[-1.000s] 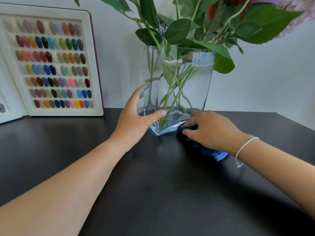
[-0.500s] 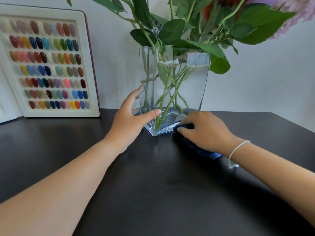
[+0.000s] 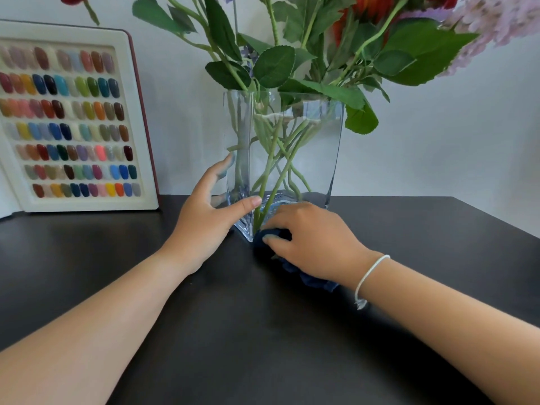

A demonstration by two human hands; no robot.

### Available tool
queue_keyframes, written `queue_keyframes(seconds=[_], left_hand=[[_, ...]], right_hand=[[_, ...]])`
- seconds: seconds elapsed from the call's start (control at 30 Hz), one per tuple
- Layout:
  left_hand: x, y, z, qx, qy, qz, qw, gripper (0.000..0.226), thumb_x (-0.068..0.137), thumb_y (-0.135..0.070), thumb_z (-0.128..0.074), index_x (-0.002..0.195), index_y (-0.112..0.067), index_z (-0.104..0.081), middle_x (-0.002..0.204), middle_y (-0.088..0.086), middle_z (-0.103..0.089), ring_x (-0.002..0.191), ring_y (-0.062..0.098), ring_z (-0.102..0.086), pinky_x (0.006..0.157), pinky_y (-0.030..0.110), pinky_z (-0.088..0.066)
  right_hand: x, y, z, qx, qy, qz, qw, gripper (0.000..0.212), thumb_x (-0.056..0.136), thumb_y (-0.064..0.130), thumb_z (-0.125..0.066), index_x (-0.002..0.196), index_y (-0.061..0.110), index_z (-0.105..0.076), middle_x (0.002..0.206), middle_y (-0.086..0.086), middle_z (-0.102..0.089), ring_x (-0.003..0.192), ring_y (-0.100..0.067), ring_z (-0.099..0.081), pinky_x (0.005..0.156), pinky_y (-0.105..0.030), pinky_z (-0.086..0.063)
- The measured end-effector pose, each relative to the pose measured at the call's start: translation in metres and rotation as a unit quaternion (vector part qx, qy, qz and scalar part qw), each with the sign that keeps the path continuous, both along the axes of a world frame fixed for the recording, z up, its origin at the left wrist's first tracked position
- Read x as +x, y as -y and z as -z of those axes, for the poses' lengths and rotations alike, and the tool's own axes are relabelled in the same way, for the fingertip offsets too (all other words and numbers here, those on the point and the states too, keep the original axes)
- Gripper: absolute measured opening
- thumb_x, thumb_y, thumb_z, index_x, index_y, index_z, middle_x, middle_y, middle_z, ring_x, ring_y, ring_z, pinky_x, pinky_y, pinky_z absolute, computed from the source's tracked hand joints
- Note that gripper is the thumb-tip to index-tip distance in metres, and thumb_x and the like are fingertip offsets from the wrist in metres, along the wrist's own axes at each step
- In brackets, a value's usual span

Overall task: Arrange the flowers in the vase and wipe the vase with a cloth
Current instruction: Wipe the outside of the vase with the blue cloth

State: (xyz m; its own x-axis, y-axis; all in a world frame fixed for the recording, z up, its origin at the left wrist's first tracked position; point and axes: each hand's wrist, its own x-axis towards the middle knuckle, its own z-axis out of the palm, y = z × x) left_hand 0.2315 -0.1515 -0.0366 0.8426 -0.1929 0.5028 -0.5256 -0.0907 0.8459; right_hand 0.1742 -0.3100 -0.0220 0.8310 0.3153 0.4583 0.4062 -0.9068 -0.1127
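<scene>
A clear square glass vase (image 3: 309, 159) stands on the dark table (image 3: 263, 340) near the wall. Green stems cross inside it, and leafy flowers (image 3: 365, 45) in red, lilac and purple spread above its rim. My left hand (image 3: 207, 220) clasps the vase's lower left corner, thumb on the front face and fingers on the left side. My right hand (image 3: 309, 244) presses a dark blue cloth (image 3: 309, 280) against the base of the vase's front right face. Most of the cloth is hidden under that hand.
A white-framed display board of coloured nail samples (image 3: 73, 118) leans against the wall at the left, standing on the table. The table's right edge (image 3: 496, 220) runs diagonally at the far right. A pale wall stands close behind the vase.
My right hand with the cloth has slid left along the vase's base toward its front corner. The left hand keeps its hold. The view has tilted up a little.
</scene>
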Motion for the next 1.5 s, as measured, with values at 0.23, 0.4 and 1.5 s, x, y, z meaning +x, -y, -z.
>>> queue_keyframes(seconds=[0.23, 0.4, 1.5], left_hand=[[0.003, -0.002, 0.002, -0.032, -0.022, 0.025, 0.999, 0.062, 0.068, -0.036, -0.076, 0.109, -0.068, -0.043, 0.123, -0.032, -0.042, 0.118, 0.018, -0.055, 0.099, 0.045, -0.045], [0.004, -0.002, 0.003, -0.041, -0.029, 0.026, 0.998, 0.058, 0.073, -0.034, -0.073, 0.112, -0.066, -0.044, 0.115, -0.042, -0.039, 0.122, 0.013, -0.049, 0.102, 0.044, -0.044], [0.001, -0.002, 0.002, -0.032, -0.064, 0.043, 0.997, 0.053, 0.079, -0.037, -0.065, 0.121, -0.059, -0.042, 0.141, -0.003, -0.047, 0.127, 0.024, -0.047, 0.106, 0.049, -0.038]], right_hand=[[0.005, 0.041, -0.004, 0.108, 0.005, 0.067, 0.992, 0.015, 0.084, 0.025, -0.053, 0.084, 0.027, -0.068, 0.082, 0.005, -0.060, 0.081, -0.018, -0.058, 0.066, -0.028, -0.043], [0.015, 0.072, -0.033, 0.393, 0.165, 0.154, 0.891, 0.015, 0.086, 0.019, -0.053, 0.082, 0.013, -0.066, 0.081, -0.007, -0.065, 0.074, -0.020, -0.056, 0.052, -0.005, -0.034], [0.021, 0.067, -0.037, 0.571, 0.093, 0.105, 0.809, 0.023, 0.082, 0.019, -0.061, 0.062, 0.028, -0.067, 0.067, 0.011, -0.066, 0.071, -0.012, -0.061, 0.074, -0.027, -0.049]])
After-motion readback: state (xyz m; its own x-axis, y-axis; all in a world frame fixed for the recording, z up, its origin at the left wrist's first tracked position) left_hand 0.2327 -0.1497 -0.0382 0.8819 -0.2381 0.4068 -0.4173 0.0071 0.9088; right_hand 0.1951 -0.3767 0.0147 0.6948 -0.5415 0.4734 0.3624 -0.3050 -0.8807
